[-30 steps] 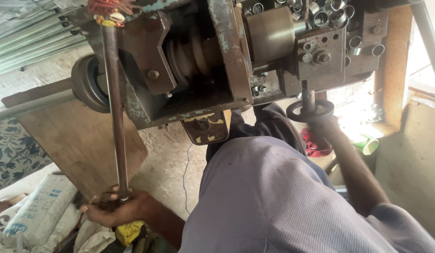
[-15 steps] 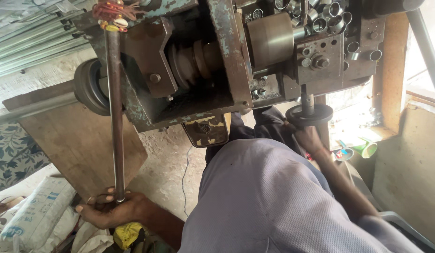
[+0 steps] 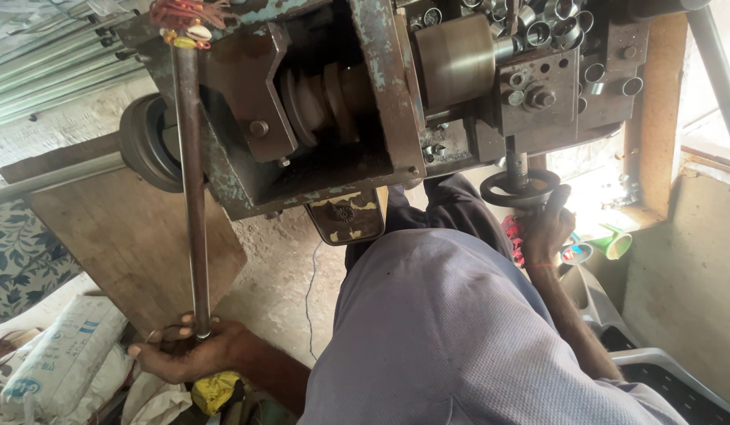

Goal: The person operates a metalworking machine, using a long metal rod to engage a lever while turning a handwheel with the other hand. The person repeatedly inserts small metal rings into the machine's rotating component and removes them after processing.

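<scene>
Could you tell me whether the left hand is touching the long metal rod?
Touching. The head view shows the left hand with its fingers wrapped around the lower end of the long metal rod.

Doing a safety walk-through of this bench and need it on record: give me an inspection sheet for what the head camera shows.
Surface: bare concrete floor; wooden board leaning under the machine.
Job's things: long lever rod; small black handwheel; worn metal machine.
Clutter: short metal rings piled on the machine; white sack; green cup.
Hands: left hand grips the rod's lower end; right hand on the handwheel.
Cables: thin wire across the floor.
Surroundings: metal tubes stacked upper left.
</scene>
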